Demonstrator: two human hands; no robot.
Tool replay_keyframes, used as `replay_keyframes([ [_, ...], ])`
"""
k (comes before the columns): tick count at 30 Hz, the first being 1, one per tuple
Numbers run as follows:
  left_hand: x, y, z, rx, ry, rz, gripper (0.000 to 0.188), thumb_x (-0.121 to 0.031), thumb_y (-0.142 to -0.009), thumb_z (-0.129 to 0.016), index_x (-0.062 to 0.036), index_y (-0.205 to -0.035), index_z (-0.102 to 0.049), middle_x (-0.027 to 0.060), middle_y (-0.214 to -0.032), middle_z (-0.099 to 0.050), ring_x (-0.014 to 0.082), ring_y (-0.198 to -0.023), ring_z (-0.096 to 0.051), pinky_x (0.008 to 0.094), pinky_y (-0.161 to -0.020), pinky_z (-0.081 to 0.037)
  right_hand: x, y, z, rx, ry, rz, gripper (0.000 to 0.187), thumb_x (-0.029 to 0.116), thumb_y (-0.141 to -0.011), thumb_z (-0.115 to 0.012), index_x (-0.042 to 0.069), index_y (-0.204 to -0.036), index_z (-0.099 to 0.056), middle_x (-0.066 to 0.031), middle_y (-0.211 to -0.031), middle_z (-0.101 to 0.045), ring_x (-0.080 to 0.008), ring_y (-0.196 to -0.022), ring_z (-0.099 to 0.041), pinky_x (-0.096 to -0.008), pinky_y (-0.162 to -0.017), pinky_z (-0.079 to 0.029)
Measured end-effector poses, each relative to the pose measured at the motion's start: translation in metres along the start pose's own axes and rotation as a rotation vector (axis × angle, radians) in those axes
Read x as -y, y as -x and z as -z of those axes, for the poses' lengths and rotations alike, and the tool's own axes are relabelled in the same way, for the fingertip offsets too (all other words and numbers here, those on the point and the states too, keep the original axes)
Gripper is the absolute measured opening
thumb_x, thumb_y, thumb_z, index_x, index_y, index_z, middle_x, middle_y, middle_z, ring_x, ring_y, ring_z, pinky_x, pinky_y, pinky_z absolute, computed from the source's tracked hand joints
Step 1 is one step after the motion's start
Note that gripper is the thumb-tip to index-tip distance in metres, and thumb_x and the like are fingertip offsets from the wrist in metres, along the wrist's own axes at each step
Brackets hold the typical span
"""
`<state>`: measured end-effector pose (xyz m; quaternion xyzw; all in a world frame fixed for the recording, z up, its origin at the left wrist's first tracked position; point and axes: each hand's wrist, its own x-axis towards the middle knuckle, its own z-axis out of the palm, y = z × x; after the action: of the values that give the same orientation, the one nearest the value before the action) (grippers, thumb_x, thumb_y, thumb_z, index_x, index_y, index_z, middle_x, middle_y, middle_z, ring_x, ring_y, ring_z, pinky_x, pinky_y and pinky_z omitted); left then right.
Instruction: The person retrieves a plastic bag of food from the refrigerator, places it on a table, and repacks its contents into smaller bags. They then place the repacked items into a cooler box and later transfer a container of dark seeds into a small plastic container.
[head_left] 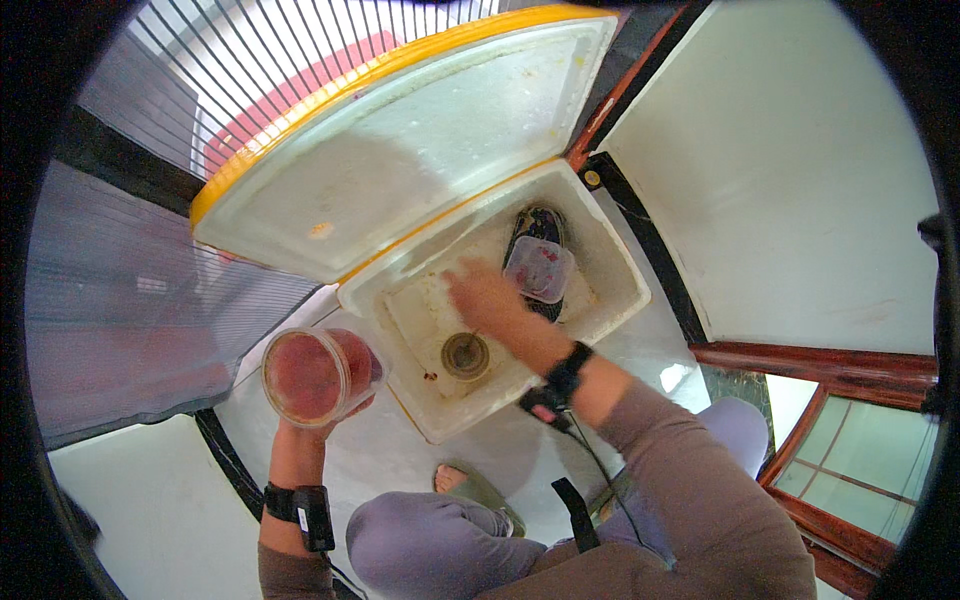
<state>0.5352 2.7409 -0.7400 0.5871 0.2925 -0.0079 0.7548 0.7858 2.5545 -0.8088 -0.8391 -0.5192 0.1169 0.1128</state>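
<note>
Left hand [308, 434]: clamped on the jar, outside the box.
Jar [303, 380]: red inside, tilted, its axis roughly left to right; well left of the right hand.
Right hand [484, 299]: blurred above the box; I cannot tell if fingers are apart.
Tub [541, 268]: just right of this nearer hand, on a dark thing [540, 220].
Box [622, 292]: white, below right hand.
Lid [470, 130]: raised, beyond it.
</note>
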Motion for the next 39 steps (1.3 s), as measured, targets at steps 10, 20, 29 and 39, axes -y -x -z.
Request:
replay_keyframes([
  [10, -0.024, -0.015, -0.021, 0.093, -0.101, -0.146, 0.062, -0.038, -0.073, -0.069, -0.0174, -0.127, -0.047, 0.0036, -0.126, -0.054, 0.0221, -0.117, -0.049, 0.0448, -0.099, -0.04, 0.058, -0.032, -0.034, 0.104, -0.414, -0.48, 0.087, 0.037, -0.073, -0.066, -0.002, -0.137, -0.022, -0.0264, -0.111, -0.052, -0.038, -0.097, -0.057, -0.0457, -0.083, -0.048],
  [20, -0.023, -0.079, -0.078, 0.194, 0.786, 0.149, 0.043, -0.04, -0.087, -0.049, -0.0136, -0.12, -0.051, 0.0072, -0.117, -0.059, 0.0241, -0.106, -0.057, 0.0465, -0.087, -0.049, -0.047, 0.049, 0.098, 0.012, -2.106, -0.298, 0.059, 0.04, -0.082, -0.047, 0.002, -0.128, -0.042, -0.0127, -0.117, -0.056, -0.0284, -0.103, -0.057, -0.043, -0.088, -0.046],
  [29, -0.006, -0.122, -0.106, 0.23, 0.761, 0.167, 0.048, -0.029, -0.085, -0.06, -0.0133, -0.128, -0.044, 0.0047, -0.119, -0.057, 0.0218, -0.108, -0.057, 0.0434, -0.084, -0.052, -0.017, 0.022, 0.08, 0.161, -2.136, -0.52, 0.064, 0.051, -0.078, -0.045, 0.017, -0.132, -0.042, -0.0127, -0.127, -0.048, -0.0315, -0.113, -0.045, -0.0569, -0.091, -0.033],
  [39, 0.045, -0.141, -0.073, 0.014, 0.43, 0.147, 0.044, -0.03, -0.093, -0.048, -0.0048, -0.128, -0.042, 0.0094, -0.129, -0.048, 0.0219, -0.117, -0.048, 0.0385, -0.098, -0.043, 0.001, 0.001, 0.01, 0.173, -2.159, -0.673, 0.069, 0.05, -0.077, -0.047, 0.015, -0.135, -0.036, -0.0109, -0.133, -0.042, -0.0317, -0.12, -0.04, -0.0562, -0.094, -0.03],
])
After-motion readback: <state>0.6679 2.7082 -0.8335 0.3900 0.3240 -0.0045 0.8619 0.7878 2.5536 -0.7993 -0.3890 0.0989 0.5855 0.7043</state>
